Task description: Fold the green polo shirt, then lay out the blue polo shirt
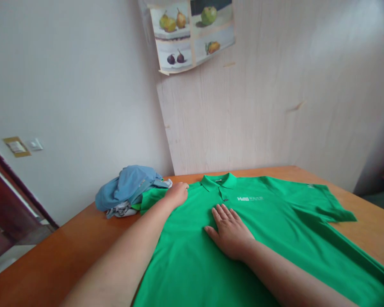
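A green polo shirt [192, 251] lies spread front side up, its collar at the far side and white lettering on the chest. My left hand [177, 194] is at the shoulder on the left, fingers curled closed on the cloth; the fingertips are partly hidden. Flat on the middle of the chest, just below the button placket, rests my right hand [232, 233], open with its fingers stretched out. The left sleeve in view reaches behind my left hand to a clothes pile, while the right sleeve is laid out to the side with some creases.
A heap of clothes [128, 187], mostly blue with some grey and patterned cloth, sits at the table's back left. The wooden table [83, 251] meets a pale board [243, 128] behind. Fruit pictures [192, 34] hang above. A reddish door [6, 204] stands at far left.
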Motion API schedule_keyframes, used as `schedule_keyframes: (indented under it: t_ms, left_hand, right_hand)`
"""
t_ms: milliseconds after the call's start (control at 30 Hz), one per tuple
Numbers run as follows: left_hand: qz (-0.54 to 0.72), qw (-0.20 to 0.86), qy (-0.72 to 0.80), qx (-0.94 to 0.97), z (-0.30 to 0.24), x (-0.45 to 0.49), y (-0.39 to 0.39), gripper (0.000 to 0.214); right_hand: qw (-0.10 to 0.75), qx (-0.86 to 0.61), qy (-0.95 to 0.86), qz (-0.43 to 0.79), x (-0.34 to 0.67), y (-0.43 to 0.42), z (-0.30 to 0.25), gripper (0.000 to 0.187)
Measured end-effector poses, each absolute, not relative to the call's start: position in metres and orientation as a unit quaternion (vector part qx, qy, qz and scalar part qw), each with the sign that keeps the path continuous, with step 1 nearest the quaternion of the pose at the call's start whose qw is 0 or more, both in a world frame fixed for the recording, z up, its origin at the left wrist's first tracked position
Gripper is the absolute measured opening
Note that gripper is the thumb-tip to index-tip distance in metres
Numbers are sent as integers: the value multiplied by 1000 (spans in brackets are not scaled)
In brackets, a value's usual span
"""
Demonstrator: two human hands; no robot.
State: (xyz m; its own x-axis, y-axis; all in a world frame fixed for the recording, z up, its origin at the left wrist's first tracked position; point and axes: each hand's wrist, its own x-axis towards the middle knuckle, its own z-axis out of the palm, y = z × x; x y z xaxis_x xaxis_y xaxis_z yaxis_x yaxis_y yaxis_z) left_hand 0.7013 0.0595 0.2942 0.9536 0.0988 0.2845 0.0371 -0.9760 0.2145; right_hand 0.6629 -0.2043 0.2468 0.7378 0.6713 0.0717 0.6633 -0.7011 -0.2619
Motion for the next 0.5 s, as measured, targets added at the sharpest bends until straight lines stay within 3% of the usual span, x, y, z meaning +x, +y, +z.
schedule_keyframes:
  t_ms: [200,500]
  left_hand:
    - [128,134,36,982,269,761,45,20]
    - [55,53,93,993,260,790,48,33]
  right_hand:
    - [149,-921,-358,28,662,-204,250,84]
    - [174,-917,-356,32,662,-204,250,84]
